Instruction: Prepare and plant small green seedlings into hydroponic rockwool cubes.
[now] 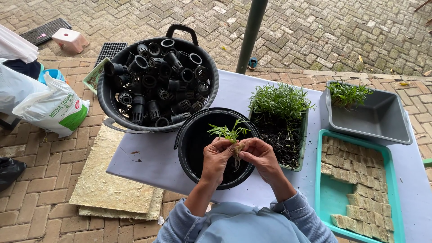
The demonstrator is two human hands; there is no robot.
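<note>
My left hand and my right hand meet over a black bucket and together pinch a small green seedling with pale roots hanging down. The leaves stick up above my fingers. Right of the bucket stands a green tray of dark soil with a dense clump of seedlings at its far end.
A large black tub full of black net pots sits at the table's far left. A grey bin with a few plants and a teal tray of tan cubes lie at right. A green pole rises behind. Bags and mats lie on the brick floor at left.
</note>
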